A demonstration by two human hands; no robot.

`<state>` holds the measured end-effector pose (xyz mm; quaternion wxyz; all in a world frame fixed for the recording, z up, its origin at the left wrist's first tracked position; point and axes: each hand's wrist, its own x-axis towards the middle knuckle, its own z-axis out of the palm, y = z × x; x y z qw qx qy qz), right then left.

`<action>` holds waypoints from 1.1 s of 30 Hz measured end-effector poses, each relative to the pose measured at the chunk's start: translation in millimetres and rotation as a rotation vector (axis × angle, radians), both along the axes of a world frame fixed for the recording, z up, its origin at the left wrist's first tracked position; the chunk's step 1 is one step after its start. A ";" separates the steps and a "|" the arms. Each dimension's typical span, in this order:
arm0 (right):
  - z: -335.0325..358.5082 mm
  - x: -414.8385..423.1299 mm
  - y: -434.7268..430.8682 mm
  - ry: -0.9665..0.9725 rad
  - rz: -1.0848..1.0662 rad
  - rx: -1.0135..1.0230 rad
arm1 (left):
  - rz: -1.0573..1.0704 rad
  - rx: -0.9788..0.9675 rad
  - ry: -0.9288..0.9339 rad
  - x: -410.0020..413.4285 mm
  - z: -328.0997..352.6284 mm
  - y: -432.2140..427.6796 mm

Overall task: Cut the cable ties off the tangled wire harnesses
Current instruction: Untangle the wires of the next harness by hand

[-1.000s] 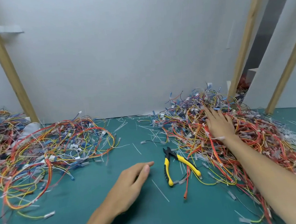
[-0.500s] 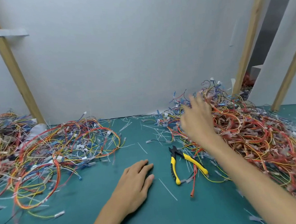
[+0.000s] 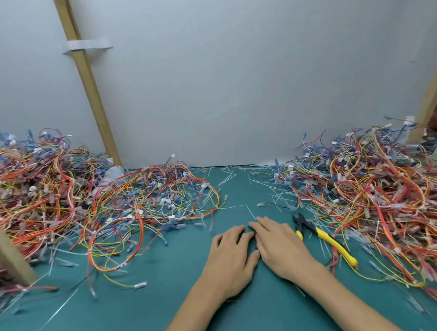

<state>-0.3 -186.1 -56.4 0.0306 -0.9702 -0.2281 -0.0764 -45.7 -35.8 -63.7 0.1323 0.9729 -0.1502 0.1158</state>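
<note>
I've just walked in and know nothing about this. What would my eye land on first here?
First, the two big tangles of red, orange, yellow and blue wire: the left heap and the right heap, both on the green mat. Between them the left hand and right hand rest on the mat side by side, holding nothing. Just right of the right hand lie the yellow-handled cutters, not gripped.

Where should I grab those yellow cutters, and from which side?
Grip the cutters by the yellow handles, not the black tips. They lie flat on the green mat, tips pointing away, handles trailing near and rightward, just beside the right hand. Probably come from above with that hand.
</note>
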 end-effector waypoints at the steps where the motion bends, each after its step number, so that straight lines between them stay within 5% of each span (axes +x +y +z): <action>1: -0.6 0.3 -1.3 -0.010 0.003 -0.011 | -0.003 0.007 0.003 -0.7 0.7 0.3; 10: -1.7 -4.8 -1.4 -0.026 -0.004 -0.021 | 0.082 -0.089 -0.012 -6.3 33.1 17.9; 18: 1.3 -6.9 1.8 -0.027 -0.010 0.001 | 0.436 -0.370 -0.507 -36.3 89.0 121.1; 24: 2.4 -8.0 2.7 -0.020 -0.015 -0.008 | 0.785 -0.210 0.040 -19.6 77.2 150.0; 33: 3.1 -9.3 2.0 -0.029 -0.010 0.022 | 0.686 -0.281 0.065 0.1 115.4 156.7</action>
